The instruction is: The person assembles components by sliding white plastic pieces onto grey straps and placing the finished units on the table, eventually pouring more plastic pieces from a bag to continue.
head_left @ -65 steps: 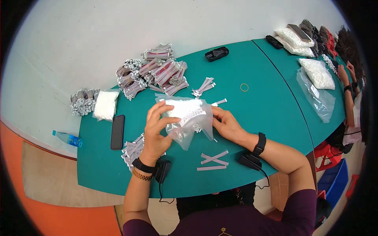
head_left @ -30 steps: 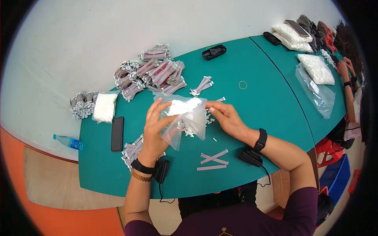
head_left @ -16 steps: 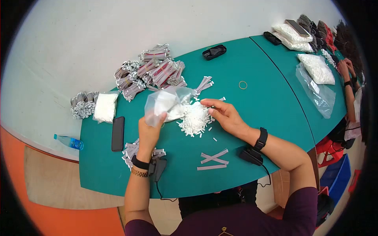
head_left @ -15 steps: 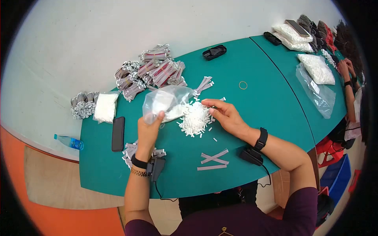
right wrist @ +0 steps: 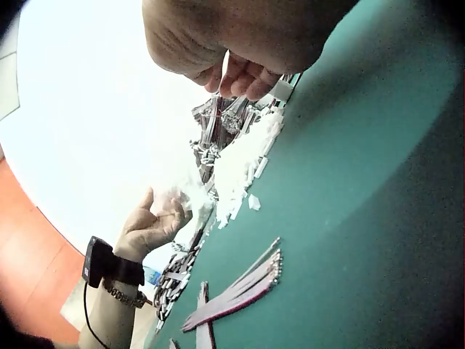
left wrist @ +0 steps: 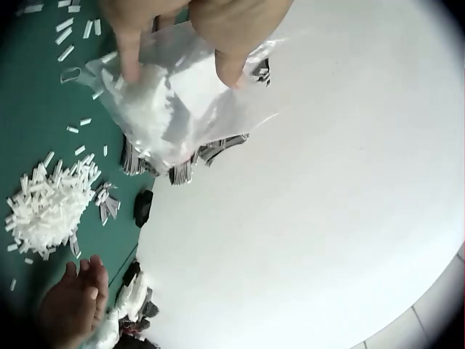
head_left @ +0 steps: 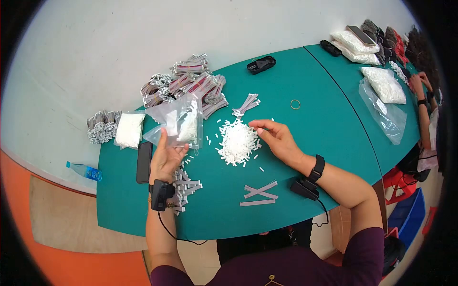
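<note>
My left hand (head_left: 168,159) holds a clear plastic bag (head_left: 164,117) at the left, thumb over it and fingers under it. Some small white pieces (head_left: 190,129) lie bunched inside the bag's right part. In the left wrist view the thumb and fingers press on the crumpled bag (left wrist: 196,94). A heap of small white tube-like pieces (head_left: 237,142) lies on the green table, with strays around it. At the heap's right edge my right hand (head_left: 281,145) hovers with loosely bent fingers, holding nothing visible.
Bundled grey strips (head_left: 195,86) are piled behind the bag. Loose strips (head_left: 188,186) lie by the left wrist, others (head_left: 260,193) at the front. A phone (head_left: 144,162) and a filled white bag (head_left: 129,129) are left. Another person's hands (head_left: 420,83) work far right.
The bag, earlier held over the table's middle by both hands, has been tipped, leaving the white heap. My left hand has carried it left; the right hand has let go and stays by the heap.
</note>
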`<action>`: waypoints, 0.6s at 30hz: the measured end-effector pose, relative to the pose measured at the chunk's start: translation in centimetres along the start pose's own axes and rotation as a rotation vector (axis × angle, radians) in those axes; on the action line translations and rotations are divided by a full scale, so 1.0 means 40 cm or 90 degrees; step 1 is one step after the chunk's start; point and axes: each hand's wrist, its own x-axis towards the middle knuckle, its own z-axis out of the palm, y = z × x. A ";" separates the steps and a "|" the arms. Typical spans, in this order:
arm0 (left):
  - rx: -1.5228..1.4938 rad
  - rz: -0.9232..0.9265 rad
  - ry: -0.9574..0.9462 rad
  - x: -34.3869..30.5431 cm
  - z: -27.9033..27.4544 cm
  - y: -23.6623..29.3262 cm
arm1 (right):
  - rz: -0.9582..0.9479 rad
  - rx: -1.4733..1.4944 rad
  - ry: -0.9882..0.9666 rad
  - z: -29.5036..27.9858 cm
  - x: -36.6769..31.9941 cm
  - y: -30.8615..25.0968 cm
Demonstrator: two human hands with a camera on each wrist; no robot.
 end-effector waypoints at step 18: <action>0.302 0.256 0.029 -0.060 0.135 -0.071 | -0.225 -0.606 0.058 -0.048 0.028 0.033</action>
